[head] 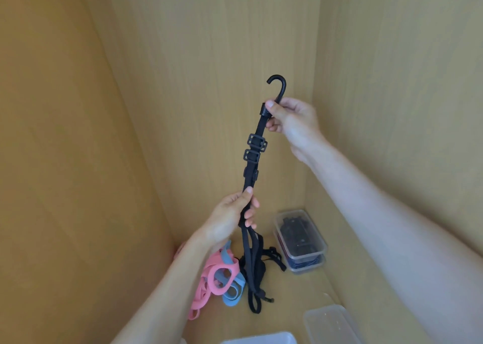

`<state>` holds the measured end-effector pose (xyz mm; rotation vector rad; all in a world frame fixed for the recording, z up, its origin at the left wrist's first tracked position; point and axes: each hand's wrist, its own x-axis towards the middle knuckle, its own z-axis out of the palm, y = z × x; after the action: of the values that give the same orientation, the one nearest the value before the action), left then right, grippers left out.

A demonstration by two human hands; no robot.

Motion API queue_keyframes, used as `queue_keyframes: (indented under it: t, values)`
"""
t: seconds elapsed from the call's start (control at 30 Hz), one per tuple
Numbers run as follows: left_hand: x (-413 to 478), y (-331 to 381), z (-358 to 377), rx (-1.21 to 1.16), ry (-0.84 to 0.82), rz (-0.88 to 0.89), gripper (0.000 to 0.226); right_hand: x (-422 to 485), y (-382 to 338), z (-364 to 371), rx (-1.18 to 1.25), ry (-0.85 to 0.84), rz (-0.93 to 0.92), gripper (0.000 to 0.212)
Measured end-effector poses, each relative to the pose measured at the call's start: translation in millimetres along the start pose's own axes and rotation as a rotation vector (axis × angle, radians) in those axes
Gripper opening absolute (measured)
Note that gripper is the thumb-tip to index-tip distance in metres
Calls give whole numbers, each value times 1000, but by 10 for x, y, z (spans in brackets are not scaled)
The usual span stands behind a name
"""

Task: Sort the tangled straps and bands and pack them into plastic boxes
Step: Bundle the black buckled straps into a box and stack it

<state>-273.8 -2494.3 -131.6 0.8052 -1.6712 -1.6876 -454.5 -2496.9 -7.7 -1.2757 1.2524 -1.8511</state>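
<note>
We find no readable text, label, brand or number anywhere (not on any surface we see).

Head-worn wide camera looks down, close, into wooden corner (167, 226).

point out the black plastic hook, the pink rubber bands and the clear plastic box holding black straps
black plastic hook (283, 88): head view, on its curved shank
pink rubber bands (210, 278): head view, left side of the top loop
clear plastic box holding black straps (307, 254): head view, its near wall

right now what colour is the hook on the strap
The hook is black, head view.
</note>
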Motion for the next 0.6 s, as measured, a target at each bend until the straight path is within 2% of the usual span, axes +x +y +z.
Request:
queue_keyframes:
  t: [0.1,0.2,0.6]
  values:
    - [-13,-1,-18,-49,5,1,37,78,-29,-17,-19,9,-15,5]
    - [-38,-77,-45,31,-14,-3,37,167,-78,-35,-13,49,-44,5]
    - [-16,-546,-269,61,84,-190,46,346,-490,-147,-4,129,-164,3]
